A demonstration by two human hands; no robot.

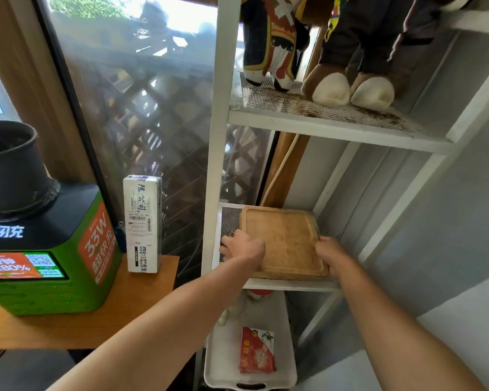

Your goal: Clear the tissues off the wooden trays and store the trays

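Note:
A square wooden tray (284,241) lies flat on the middle mesh shelf (229,218) of a white metal rack. It seems to rest on another tray beneath, whose edge shows at the front. No tissue is on it. My left hand (242,245) grips the tray's left edge, fingers curled around it. My right hand (332,256) holds the right front corner, fingers wrapped under the rim.
Two plush toys (322,49) stand on the rack's upper shelf. Below, a white bin (218,371) holds a red packet (256,351). To the left, a wooden table (96,320) carries a green charging kiosk (48,255), a dark pot and an upright white parcel (142,224).

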